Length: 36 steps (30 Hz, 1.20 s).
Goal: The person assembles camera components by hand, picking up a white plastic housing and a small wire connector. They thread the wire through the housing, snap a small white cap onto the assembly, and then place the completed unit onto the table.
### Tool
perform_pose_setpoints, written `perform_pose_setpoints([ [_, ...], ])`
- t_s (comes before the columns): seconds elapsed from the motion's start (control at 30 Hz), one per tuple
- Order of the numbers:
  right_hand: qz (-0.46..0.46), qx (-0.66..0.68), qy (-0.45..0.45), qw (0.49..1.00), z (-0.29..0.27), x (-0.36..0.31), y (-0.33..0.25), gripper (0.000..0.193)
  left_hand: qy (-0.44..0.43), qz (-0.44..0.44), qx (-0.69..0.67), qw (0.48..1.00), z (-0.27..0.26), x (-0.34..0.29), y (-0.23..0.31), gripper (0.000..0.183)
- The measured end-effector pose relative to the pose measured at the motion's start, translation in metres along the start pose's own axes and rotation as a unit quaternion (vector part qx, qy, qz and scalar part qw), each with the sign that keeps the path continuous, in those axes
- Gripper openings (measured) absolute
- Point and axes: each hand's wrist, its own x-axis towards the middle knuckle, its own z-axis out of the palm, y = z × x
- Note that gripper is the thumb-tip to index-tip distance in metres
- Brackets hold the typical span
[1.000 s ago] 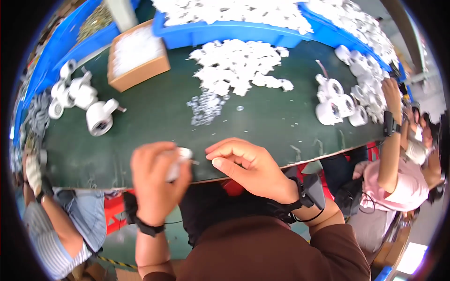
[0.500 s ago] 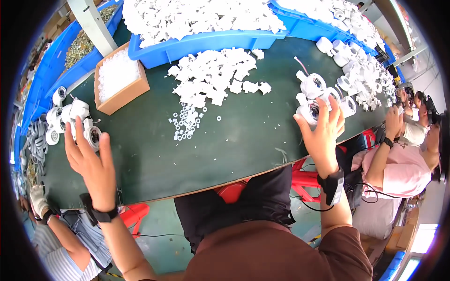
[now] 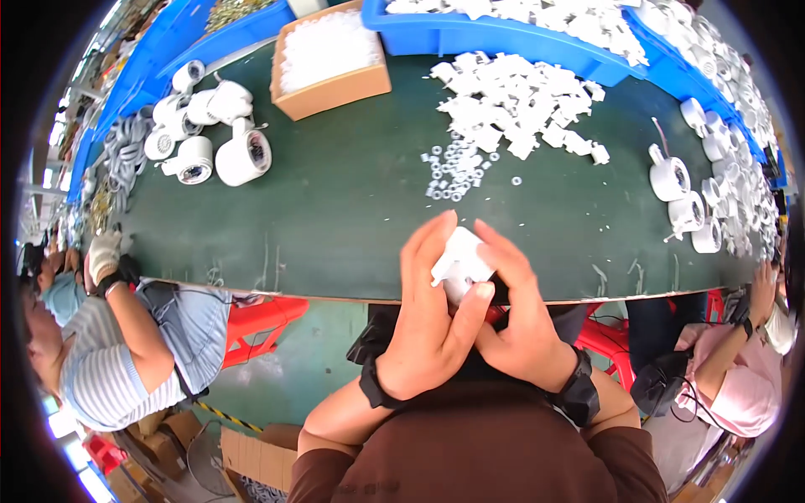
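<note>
- A white part sits between the two hands, right of the middle of the frame, above the table's near edge, apparently kept close to the body so that both hands can steady it
- The left hand lies along its left side, fingers nearly straight and close together, thumb bent across below it, seemingly to brace it from two sides
- The right hand curves its fingers around the right side; whether its thumb presses on the part cannot be told
- Small pale rings lie loose just above the hands, next to a heap of white flat pieces, probably spread there for easy picking
- White cylindrical units stand grouped at upper left, others at the right, perhaps set aside to leave the middle for handling
- A cardboard box of translucent pieces and a blue bin line the far side of the green table, likely as stock within reach
- A co-worker's gloved hand shows at the left edge
</note>
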Motion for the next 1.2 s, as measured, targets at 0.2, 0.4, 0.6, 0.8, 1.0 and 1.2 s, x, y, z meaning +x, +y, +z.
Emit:
perform_pose_setpoints([
  [0.2, 0.104, 0.170, -0.071, 0.977, -0.025, 0.017, -0.003, 0.054, 0.018, 0.055, 0.154, 0.986, -0.015, 0.003, -0.008, 0.048],
  [0.4, 0.130, 0.377, -0.068, 0.914, -0.021, 0.042, -0.017, 0.024, -0.001, 0.099, 0.145, 0.985, -0.021, 0.012, -0.002, 0.039],
  [0.6, 0.137, 0.292, 0.013, 0.946, -0.009, 0.031, -0.011, 0.018, 0.039, 0.061, 0.116, 0.991, -0.024, 0.012, 0.000, 0.022],
  [0.8, 0.174, 0.244, 0.027, 0.954, 0.001, 0.029, -0.012, 0.014, 0.038, 0.041, 0.124, 0.991, -0.022, 0.013, 0.003, 0.015],
  [1.0, 0.145, 0.217, -0.031, 0.965, -0.012, 0.029, -0.007, 0.012, 0.020, 0.061, 0.108, 0.992, -0.025, 0.015, 0.000, 0.013],
  [1.2, -0.015, -0.219, 0.045, 0.975, -0.072, 0.070, 0.033, 0.026, 0.040, 0.060, 0.109, 0.991, -0.025, 0.013, -0.003, 0.011],
])
